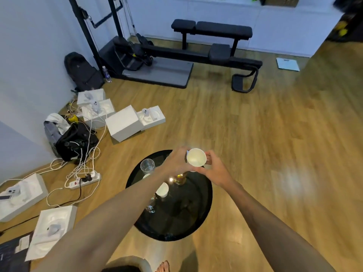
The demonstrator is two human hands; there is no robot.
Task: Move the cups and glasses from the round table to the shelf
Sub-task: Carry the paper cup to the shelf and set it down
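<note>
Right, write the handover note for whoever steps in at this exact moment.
Left hand and right hand both grip one white cup, lifted above the round table.
On the table: a clear glass, a second white cup, an amber glass and another glass partly hidden by the left arm.
The shelf is not identifiable.
Left: carry this cup over, then the rest.

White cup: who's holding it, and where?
Both hands: left hand grips the white cup at its left side, right hand at its right side.
</note>
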